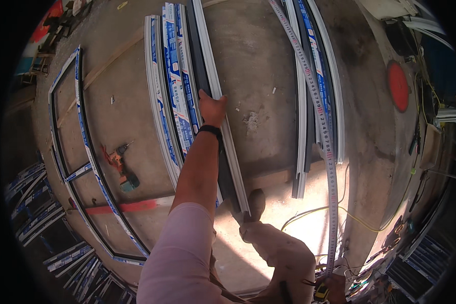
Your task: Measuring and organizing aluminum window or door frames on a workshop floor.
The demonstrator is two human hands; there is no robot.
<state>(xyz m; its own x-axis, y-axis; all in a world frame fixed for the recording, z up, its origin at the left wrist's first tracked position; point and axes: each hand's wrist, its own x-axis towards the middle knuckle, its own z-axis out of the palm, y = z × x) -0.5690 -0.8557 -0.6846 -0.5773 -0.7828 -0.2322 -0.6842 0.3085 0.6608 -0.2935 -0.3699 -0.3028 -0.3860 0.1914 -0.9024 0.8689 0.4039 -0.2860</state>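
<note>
My left hand (pixel 213 109) is closed around a long white and dark-grey profile bar (pixel 233 167), which slants from the top of the view down toward my foot. Directly left of it lie several bars in blue-and-white printed film (pixel 172 66). At the lower right, my right hand (pixel 335 288) grips a yellow and black tape measure (pixel 320 292). Its long white blade (pixel 331 172) runs up and bends left to the top edge. The blade passes over a second bundle of profile bars (pixel 300 147) on the right. The blade's far end lies out of view.
A cordless drill (pixel 119 164) lies on the concrete floor at the left, beside a film-wrapped rectangular frame (pixel 86 137). A yellow cable (pixel 362 223) curves across the floor at the right. A red disc (pixel 397 86) stands farther right. Stacked profiles (pixel 33 202) lie at lower left.
</note>
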